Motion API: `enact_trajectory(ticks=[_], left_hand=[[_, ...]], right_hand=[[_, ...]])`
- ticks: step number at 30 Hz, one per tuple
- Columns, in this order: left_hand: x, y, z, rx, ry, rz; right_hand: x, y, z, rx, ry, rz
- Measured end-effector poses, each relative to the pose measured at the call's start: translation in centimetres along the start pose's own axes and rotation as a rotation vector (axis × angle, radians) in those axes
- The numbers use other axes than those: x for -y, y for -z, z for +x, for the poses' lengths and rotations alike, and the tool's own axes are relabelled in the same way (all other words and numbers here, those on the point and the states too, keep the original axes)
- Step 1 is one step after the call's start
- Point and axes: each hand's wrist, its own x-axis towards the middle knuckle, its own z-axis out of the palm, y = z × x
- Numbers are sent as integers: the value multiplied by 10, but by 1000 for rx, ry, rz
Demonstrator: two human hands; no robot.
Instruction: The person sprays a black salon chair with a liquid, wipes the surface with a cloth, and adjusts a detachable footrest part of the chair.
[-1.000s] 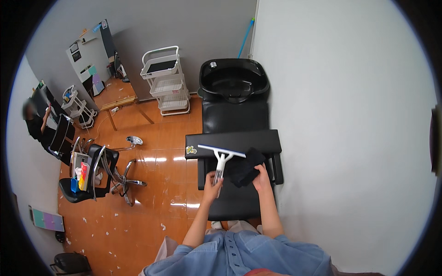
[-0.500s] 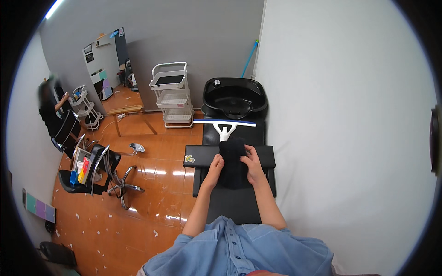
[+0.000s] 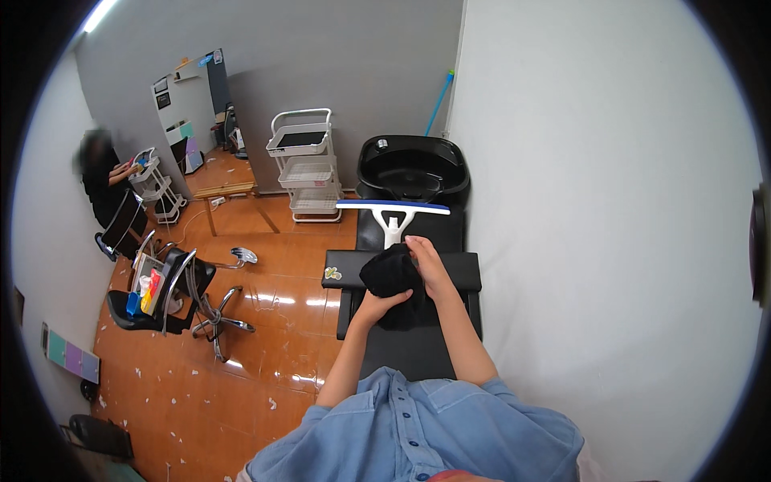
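The wash chair [image 3: 405, 351] fills the space beneath my work, its padded board [image 3: 466, 270] lying across it and the basin [image 3: 414, 170] at its far end. Over the chair I have the squeegee [image 3: 393, 234], blade pointing away from me; its lower handle is hidden by the black cloth [image 3: 388, 273], bunched just below the neck. Whether the cloth wraps right round, I can't tell. My hands are close together on it: the left [image 3: 376, 310] grips from below, thumb over the front; the right [image 3: 429, 267] lays its fingers along the upper edge, and whether they pinch I can't tell. I judge the step in hand as working cloth about the handle; the next move calls for a steady left grip.
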Motion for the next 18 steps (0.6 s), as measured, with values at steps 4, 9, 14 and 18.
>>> enact_trajectory(ticks=[4, 9, 14, 18], left_hand=[[5, 8, -8, 42, -60, 35], [15, 28, -16, 113, -2, 50], [34, 42, -19, 104, 36, 44], [55, 62, -27, -28, 230, -76]], right_hand=[[1, -9, 10, 234, -3, 174], [-11, -21, 17, 304, -50, 443], [-45, -35, 26, 285, -21, 514], [-75, -43, 44, 196, 33, 395]])
